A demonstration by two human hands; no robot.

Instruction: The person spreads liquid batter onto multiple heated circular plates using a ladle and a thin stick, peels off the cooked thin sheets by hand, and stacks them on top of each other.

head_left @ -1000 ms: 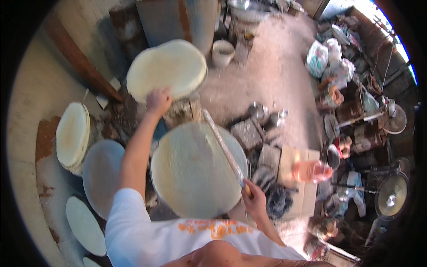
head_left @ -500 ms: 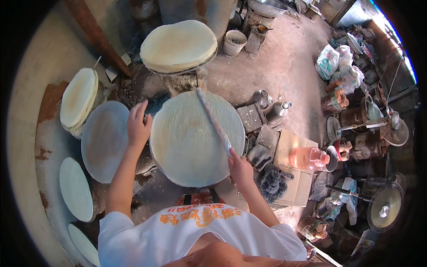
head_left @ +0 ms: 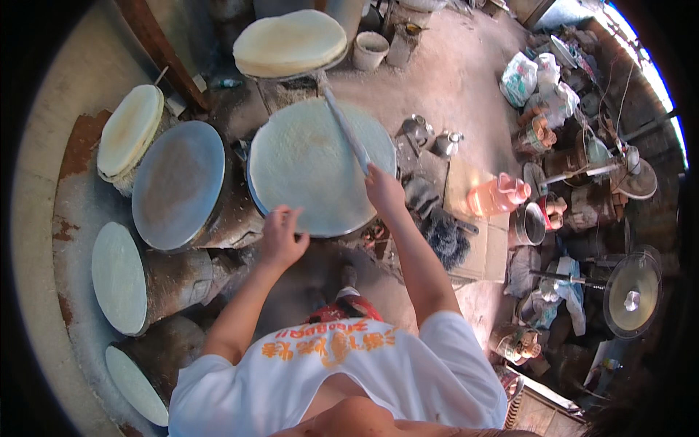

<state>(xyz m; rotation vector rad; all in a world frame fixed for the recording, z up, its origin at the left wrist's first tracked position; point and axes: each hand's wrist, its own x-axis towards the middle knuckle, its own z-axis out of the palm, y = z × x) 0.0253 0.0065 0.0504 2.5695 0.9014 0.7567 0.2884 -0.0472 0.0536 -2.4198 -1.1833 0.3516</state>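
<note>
In front of me is a round griddle (head_left: 255,191) covered with a thin, pale sheet of batter (head_left: 309,164). My right hand (head_left: 384,191) is closed round the near end of a long, whitened wooden stick (head_left: 342,124). The stick slants across the right part of the sheet, and its far end passes the far rim. At the near left rim is my left hand (head_left: 284,237), its fingers bent and its thumb apart, with nothing visible in it. Whether its fingertips touch the sheet's edge, I cannot tell.
Stacks of pale flatbreads stand far ahead (head_left: 291,44) and at far left (head_left: 131,131). A brown-centred griddle (head_left: 178,186) sits left, with pale-covered griddles (head_left: 119,277) nearer. On the right are cardboard (head_left: 484,251), a pink jug (head_left: 499,195), a dark bristly clump (head_left: 444,240) and metal kettles (head_left: 446,143).
My left hand has come from beside the griddle's left edge to its near left rim. The right hand still grips the stick, whose far end now reaches beyond the rim. The view has tilted.
</note>
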